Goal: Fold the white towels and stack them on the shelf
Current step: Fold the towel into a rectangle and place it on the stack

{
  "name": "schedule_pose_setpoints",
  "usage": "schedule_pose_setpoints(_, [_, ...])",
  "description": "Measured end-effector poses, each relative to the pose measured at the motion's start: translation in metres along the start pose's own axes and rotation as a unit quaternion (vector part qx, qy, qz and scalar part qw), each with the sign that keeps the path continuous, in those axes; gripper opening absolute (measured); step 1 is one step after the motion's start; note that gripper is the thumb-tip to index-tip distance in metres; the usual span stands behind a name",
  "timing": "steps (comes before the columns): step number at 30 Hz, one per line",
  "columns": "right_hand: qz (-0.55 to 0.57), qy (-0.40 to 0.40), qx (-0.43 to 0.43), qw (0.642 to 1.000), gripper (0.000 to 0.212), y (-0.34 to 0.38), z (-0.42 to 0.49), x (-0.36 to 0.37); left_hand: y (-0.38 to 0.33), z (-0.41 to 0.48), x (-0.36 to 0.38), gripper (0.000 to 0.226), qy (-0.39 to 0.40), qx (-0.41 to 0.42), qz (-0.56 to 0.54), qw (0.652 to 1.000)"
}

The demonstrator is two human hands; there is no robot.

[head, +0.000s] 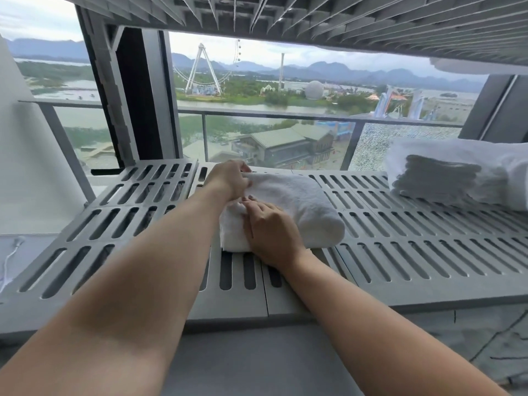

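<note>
Folded towel (pixel 300 207) on shelf (pixel 400 252), under both hands. Left hand (pixel 228 178) pinches its far edge; right hand (pixel 271 230) presses flat on near end. Risk: uneven release & fold springs open, b/c it's bulky.

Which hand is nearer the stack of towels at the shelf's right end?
Right. The right hand rests on the near left end of the folded towel, closer to the stack of towels; the left hand pinches its far left corner, farther away.

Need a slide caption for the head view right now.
Left hand grips and right hand presses a folded white towel on the slatted shelf; other towels stacked far right.
</note>
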State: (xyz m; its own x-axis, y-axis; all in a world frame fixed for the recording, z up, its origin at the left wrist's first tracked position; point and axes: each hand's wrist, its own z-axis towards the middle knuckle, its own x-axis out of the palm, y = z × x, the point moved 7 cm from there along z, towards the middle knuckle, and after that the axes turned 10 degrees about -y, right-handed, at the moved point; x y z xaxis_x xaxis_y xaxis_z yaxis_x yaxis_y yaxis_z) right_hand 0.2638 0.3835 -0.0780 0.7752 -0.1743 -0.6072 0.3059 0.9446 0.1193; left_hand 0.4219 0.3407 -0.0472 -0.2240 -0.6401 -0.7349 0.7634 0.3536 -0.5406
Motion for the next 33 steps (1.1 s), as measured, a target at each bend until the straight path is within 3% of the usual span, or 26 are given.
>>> schedule_pose_setpoints(3, [0.015,-0.083,0.007,0.996,0.031,-0.002,0.003,-0.017,-0.005,0.005,-0.010,0.024,-0.021,0.018,-0.025,0.999])
schedule_pose_setpoints(6, [-0.012,-0.104,-0.041,0.994,0.027,0.006,-0.001,-0.022,-0.008,0.008,-0.013,0.029,0.008,0.038,0.007,0.999])
schedule_pose_setpoints(11, [-0.017,-0.027,-0.098,0.995,0.026,0.015,-0.004,-0.010,-0.001,0.001,0.001,0.030,0.095,0.041,0.097,0.990])
schedule_pose_setpoints(15, [0.001,0.002,-0.098,0.995,0.027,0.018,-0.006,-0.008,-0.008,-0.005,0.013,0.063,0.120,0.079,0.085,0.986])
schedule_pose_setpoints(18, [0.016,0.012,-0.085,0.996,0.036,0.016,-0.008,-0.012,-0.014,-0.008,0.025,0.075,0.153,0.114,0.094,0.977])
schedule_pose_setpoints(21, [0.043,0.012,-0.051,0.998,0.041,0.013,-0.007,-0.014,-0.002,-0.010,0.043,0.066,0.207,0.078,0.128,0.967])
schedule_pose_setpoints(24, [0.058,-0.014,-0.009,0.998,0.033,0.008,-0.006,-0.018,0.001,-0.012,0.045,0.058,0.182,0.070,0.142,0.970])
schedule_pose_setpoints(33, [0.078,-0.021,0.052,0.995,0.007,-0.011,-0.008,-0.013,0.001,-0.025,0.034,0.066,0.155,0.083,0.145,0.974])
